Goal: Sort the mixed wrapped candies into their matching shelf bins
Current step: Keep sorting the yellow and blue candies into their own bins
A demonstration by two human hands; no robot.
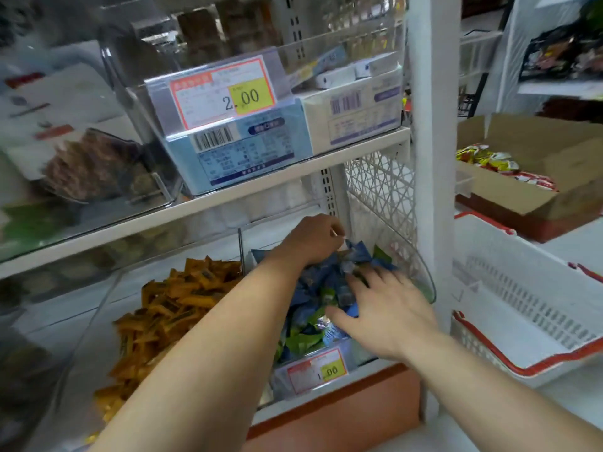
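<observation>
A clear shelf bin (pixel 427 285) on the lower shelf holds a mixed heap of blue and green wrapped candies (pixel 310 308). My left hand (pixel 315 239) reaches deep into the back of this bin, fingers curled down into the blue wrappers; what it pinches is hidden. My right hand (pixel 381 308) lies spread on top of the heap near the bin's front, fingers straight and pressing on the candies. To the left, a second clear bin holds orange wrapped candies (pixel 166 308).
A price tag reading 1.00 (pixel 316 370) fronts the mixed bin. The shelf above carries clear bins with boxed goods and a 2.00 tag (pixel 225 93). A white post (pixel 430 158) stands at the right, then a white basket with red rim (pixel 528 321) and a cardboard box (pixel 538 177).
</observation>
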